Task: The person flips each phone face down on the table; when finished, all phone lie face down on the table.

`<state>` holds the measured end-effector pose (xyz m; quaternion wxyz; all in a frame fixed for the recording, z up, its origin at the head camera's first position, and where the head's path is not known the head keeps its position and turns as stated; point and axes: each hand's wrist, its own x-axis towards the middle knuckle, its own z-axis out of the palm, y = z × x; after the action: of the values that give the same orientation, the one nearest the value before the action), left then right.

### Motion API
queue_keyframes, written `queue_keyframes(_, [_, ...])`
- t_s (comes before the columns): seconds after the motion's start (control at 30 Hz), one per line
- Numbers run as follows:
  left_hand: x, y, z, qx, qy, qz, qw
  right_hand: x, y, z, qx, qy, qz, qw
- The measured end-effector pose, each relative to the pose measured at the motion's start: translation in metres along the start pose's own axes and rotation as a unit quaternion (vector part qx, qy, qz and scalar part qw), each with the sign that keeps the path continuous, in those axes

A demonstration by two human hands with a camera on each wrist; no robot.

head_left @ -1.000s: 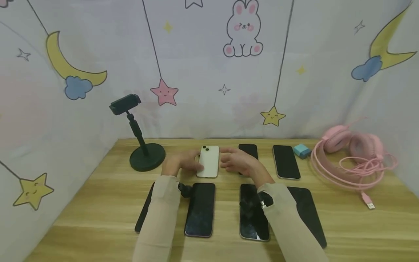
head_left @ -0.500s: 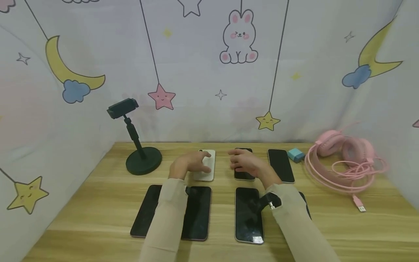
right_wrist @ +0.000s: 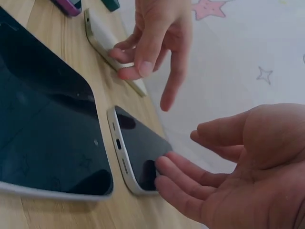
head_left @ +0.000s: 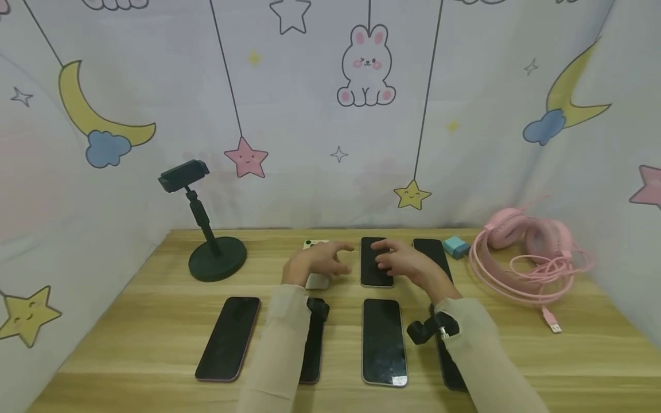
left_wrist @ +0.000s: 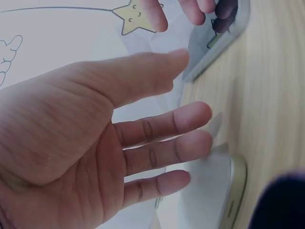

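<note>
My left hand [head_left: 321, 263] hovers over the white phone [head_left: 316, 282], which lies back side up in the back row and is partly hidden. Its fingers are spread and hold nothing, as the left wrist view shows. Just to the right lies a black-screened phone [head_left: 376, 269], screen up, between my two hands. My right hand [head_left: 413, 265] hangs over that phone's right side with relaxed, parted fingers. In the right wrist view its fingertips [right_wrist: 167, 167] come close to the phone's edge; whether they touch it I cannot tell.
Another dark phone [head_left: 432, 252] lies behind my right hand. In front are several more phones, among them a pink-edged one [head_left: 228, 339] and a silver-edged one [head_left: 382, 342]. A black stand [head_left: 217, 259] is at left; a blue cube [head_left: 457, 247] and pink headphones [head_left: 547, 241] are at right.
My left hand has left the white phone's side and moved right across it, toward the black-screened phone. My right hand has lifted away from beside the white phone and shifted right. The view has turned slightly.
</note>
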<state>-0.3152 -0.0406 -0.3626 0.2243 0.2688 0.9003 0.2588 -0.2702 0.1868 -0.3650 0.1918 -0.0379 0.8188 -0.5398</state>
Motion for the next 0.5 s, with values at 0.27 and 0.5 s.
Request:
queue_keyframes(0.27, [0.004,0.005,0.008,-0.035,0.002,0.043,0.9984,-0.006,0.016,-0.007,-0.019,0.015,-0.028,0.999])
queue_keyframes(0.5, [0.011,0.016,0.012,-0.002,-0.003,0.051,0.9987,-0.009,0.025,-0.017,-0.008,0.027,-0.037,0.999])
